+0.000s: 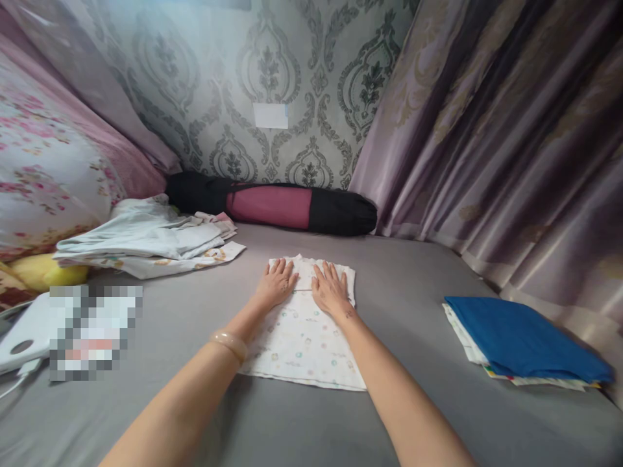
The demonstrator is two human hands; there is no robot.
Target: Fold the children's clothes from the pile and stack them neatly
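Note:
A white cloth garment (306, 344) with small pastel prints lies flat on the grey bed sheet (399, 272) in front of me. Its far end is folded over into a flap, whose edge shows as a line between my hands. My left hand (278, 282) rests palm down on the left of this flap, fingers spread. On the flap's right side lies my right hand (331, 287), also flat with fingers apart. Neither hand grips the cloth. My forearms cover parts of its side edges, and a pale bangle (228, 345) circles my left wrist.
Loose pale clothes (146, 233) are heaped at the left. A blue folded cloth (525, 337) tops a stack at the right. A black and maroon bolster-shaped bag (270, 206) lies along the wall. A white device (32, 331) with a cable sits at the left edge.

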